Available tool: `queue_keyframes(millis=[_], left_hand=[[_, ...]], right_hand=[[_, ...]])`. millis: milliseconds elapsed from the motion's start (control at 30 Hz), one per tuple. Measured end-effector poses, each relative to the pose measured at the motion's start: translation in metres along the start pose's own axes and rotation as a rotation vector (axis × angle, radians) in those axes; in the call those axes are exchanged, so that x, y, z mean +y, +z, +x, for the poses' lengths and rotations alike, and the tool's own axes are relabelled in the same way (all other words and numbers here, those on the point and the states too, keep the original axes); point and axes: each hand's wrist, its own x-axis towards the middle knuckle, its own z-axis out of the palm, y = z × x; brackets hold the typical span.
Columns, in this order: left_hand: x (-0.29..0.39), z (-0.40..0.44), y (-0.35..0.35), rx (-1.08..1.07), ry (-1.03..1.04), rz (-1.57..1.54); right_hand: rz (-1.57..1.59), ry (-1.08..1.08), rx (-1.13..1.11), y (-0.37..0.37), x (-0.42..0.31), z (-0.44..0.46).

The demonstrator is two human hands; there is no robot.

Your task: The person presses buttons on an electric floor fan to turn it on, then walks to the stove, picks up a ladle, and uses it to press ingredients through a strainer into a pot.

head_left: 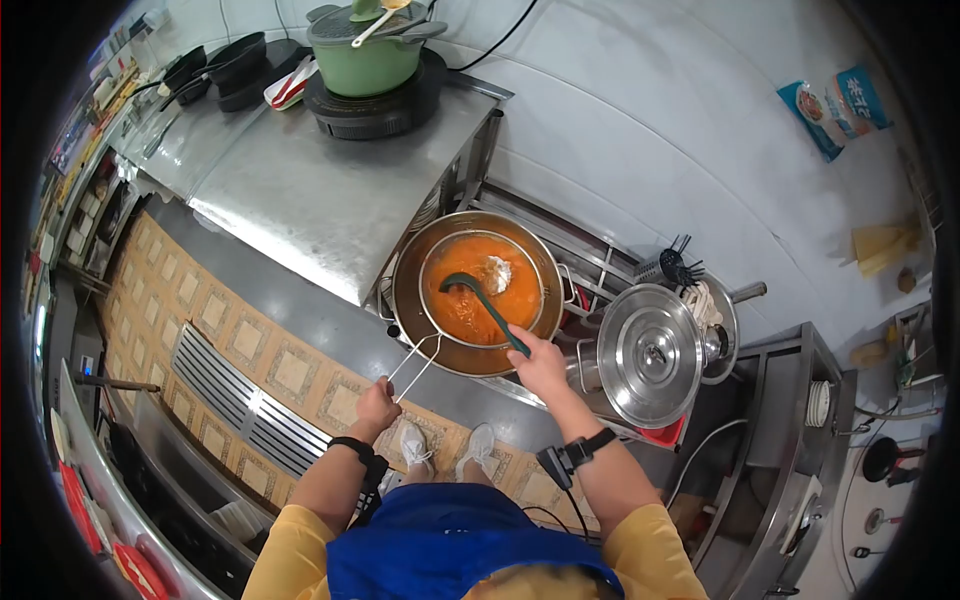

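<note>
My left hand (377, 405) is closed around the wire handle of a round strainer (420, 362). The strainer sits inside a large steel pot (408, 262), and orange liquid (448, 258) shows within its ring. In my right hand (541, 366) is a dark green ladle (492, 312), its bowl dipping at the liquid's surface, left of centre. A white lump (498, 273) lies in the orange liquid, right of the ladle's bowl. The strainer's mesh is mostly hidden under the liquid.
Right of the pot, a large steel lid (630, 350) leans beside another pan (735, 320). A steel counter (300, 190) at the upper left bears a green pot (365, 65) on a black burner (375, 115). A floor grate (250, 400) lies at the left.
</note>
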Motion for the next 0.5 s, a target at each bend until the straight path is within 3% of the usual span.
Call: queue_keyframes(millis=[167, 367, 500], left_hand=[[0.001, -0.001, -0.005, -0.015, -0.007, -0.002], [-0.005, 0.001, 0.000, 0.005, 0.034, -0.017], [-0.004, 0.000, -0.001, 0.012, 0.039, -0.026]], right_hand=[[0.022, -0.017, -0.045, 0.010, 0.000, -0.006], [0.051, 0.057, -0.055, -0.058, 0.015, -0.036], [-0.042, -0.009, -0.088, -0.086, 0.032, -0.042]])
